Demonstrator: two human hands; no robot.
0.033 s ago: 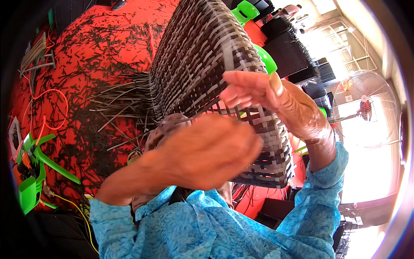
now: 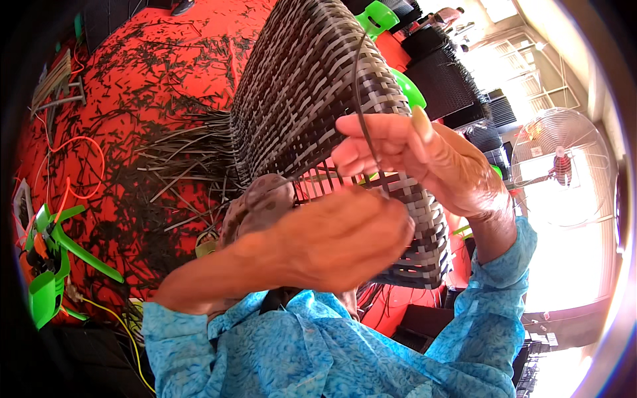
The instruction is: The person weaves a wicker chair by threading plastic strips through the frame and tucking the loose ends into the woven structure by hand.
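Observation:
A dark grey-brown woven wicker piece (image 2: 292, 86) stands tilted before me, with open weave near its lower edge. A thin dark weaving strip (image 2: 356, 83) arches up against it and runs down past my right fingers to the fingertips of my left hand. My left hand (image 2: 338, 242) is closed on the strip, its fingertips partly hidden behind the back of the hand. Beside the wicker's right edge, my right hand (image 2: 411, 149) has its thumb raised and its fingers loosely stretched, the strip crossing in front of them.
Loose strips (image 2: 192, 149) fan out from the wicker's left side. Cut scraps litter the red floor (image 2: 159, 79). A green tool-like object (image 2: 50, 265) lies at left, near an orange cord (image 2: 103, 166). A standing fan (image 2: 561, 156) is at right; a person (image 2: 448, 14) works far back.
My left hand has shifted slightly right. The strip now stands out as an upright arch in front of the wicker. My right hand has barely moved.

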